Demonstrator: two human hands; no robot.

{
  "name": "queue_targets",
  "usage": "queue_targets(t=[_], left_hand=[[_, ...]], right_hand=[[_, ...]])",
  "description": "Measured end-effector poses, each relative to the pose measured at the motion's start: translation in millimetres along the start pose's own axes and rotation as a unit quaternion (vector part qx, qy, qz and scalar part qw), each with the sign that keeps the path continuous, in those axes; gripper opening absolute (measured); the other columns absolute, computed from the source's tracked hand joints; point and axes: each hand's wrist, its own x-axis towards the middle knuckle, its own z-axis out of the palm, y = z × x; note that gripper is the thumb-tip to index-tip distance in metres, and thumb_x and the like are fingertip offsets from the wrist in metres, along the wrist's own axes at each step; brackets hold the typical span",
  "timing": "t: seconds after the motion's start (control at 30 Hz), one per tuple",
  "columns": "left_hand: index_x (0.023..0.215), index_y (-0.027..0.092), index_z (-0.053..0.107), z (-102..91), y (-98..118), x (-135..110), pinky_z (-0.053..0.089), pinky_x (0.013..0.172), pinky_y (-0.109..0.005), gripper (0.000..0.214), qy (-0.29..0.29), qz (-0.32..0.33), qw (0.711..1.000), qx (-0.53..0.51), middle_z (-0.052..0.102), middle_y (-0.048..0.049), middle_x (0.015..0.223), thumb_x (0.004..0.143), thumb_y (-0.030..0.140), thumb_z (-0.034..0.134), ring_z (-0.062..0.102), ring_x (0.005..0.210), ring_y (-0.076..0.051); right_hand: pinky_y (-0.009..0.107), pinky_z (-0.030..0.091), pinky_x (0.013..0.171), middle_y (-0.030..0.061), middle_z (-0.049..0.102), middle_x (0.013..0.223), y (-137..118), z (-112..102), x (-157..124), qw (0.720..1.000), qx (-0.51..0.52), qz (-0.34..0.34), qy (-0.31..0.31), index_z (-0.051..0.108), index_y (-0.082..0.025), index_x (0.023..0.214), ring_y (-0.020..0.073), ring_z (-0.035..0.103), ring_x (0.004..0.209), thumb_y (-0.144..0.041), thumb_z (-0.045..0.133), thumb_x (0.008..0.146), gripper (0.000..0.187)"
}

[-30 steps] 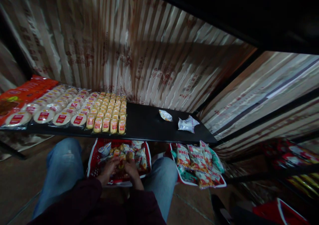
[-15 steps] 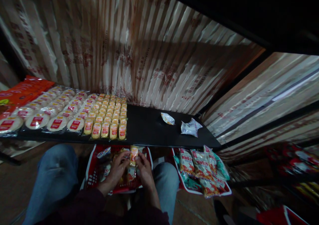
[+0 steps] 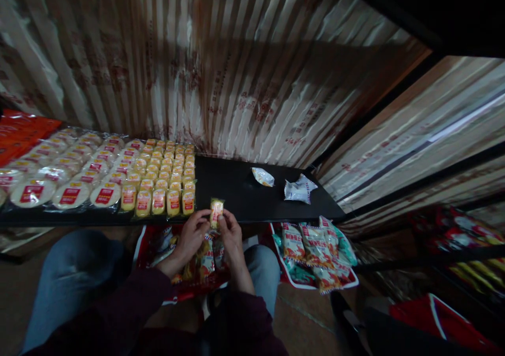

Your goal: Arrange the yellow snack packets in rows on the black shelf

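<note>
Both my hands hold one small wrapped snack cake (image 3: 216, 212), yellow with a red and white label, upright at the front edge of the black shelf (image 3: 232, 198). My left hand (image 3: 192, 238) grips its left side with the fingertips. On its other side, my right hand (image 3: 232, 235) pinches it between thumb and fingers. Just left of the cake, rows of matching wrapped cakes (image 3: 173, 202) stand on the shelf. Below my wrists is a red basket (image 3: 139, 248) with a white rim, holding mixed packets (image 3: 207, 261).
Flat round wrapped pastries (image 3: 68, 195) and an orange bag (image 3: 26, 132) fill the shelf's left. A white packet (image 3: 263, 176) and a crumpled white-and-blue packet (image 3: 300, 189) lie on its right. A second basket (image 3: 292, 284) holds several snack bags (image 3: 316, 246). A dark post (image 3: 374, 103) slants at right.
Both hands have lifted the cake up from over the basket to the shelf's front edge. The view has shifted slightly, so the shelf sits a little higher and further left.
</note>
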Motion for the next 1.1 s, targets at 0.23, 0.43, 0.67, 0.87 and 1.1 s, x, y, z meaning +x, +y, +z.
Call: queue_targets(t=[0.23, 0.43, 0.67, 0.87, 1.1], left_hand=[[0.107, 0.015, 0.063, 8.7, 6, 21, 0.05, 0.086, -0.034, 0.034, 0.014, 0.009, 0.998, 0.058, 0.068, -0.01, 0.107, 0.077, 0.017, 0.049, 0.065, 0.093, -0.02], [0.111, 0.016, 0.061, 17.7, 13, 34, 0.048, 0.092, -0.03, 0.034, 0.012, 0.001, 0.996, 0.093, 0.066, -0.0101, 0.114, 0.079, 0.011, 0.05, 0.064, 0.1, -0.017], [0.113, 0.015, 0.058, 25.1, 11, 48, 0.046, 0.096, -0.032, 0.034, 0.019, 0.016, 0.987, 0.16, 0.063, -0.0109, 0.115, 0.081, 0.012, 0.048, 0.062, 0.103, -0.017], [0.12, 0.016, 0.056, 31.1, 17, 61, 0.039, 0.104, -0.034, 0.039, 0.006, 0.019, 0.983, 0.185, 0.062, -0.0102, 0.123, 0.081, 0.014, 0.05, 0.055, 0.116, -0.019], [0.121, 0.013, 0.055, 34.9, 33, 79, 0.038, 0.103, -0.029, 0.04, 0.015, -0.015, 0.98, 0.196, 0.059, -0.0131, 0.127, 0.081, 0.012, 0.048, 0.055, 0.117, -0.019]], right_hand=[[0.033, 0.05, 0.087, 0.0063, 0.071, 0.106, 7, 3, 25, 0.999, 0.003, -0.03, -0.016, 0.063, -0.019, 0.114, 0.0204, 0.066, 0.095, -0.036, 0.064, 0.078, 0.04], [0.036, 0.047, 0.096, 0.0064, 0.07, 0.111, 15, 3, 43, 0.998, -0.021, -0.055, -0.017, 0.062, -0.02, 0.116, 0.0216, 0.064, 0.102, -0.032, 0.066, 0.075, 0.043], [0.036, 0.048, 0.092, 0.0059, 0.07, 0.105, 17, 6, 56, 0.997, -0.052, -0.06, 0.002, 0.062, -0.019, 0.112, 0.0208, 0.065, 0.094, -0.028, 0.063, 0.074, 0.039], [0.034, 0.051, 0.085, 0.0044, 0.07, 0.097, 22, 9, 72, 0.997, -0.045, -0.061, 0.011, 0.059, -0.02, 0.112, 0.0191, 0.065, 0.086, -0.026, 0.061, 0.07, 0.043], [0.033, 0.053, 0.08, 0.0034, 0.07, 0.092, 26, 15, 97, 0.997, -0.029, -0.067, 0.01, 0.057, -0.02, 0.113, 0.0184, 0.066, 0.082, -0.022, 0.058, 0.067, 0.046]])
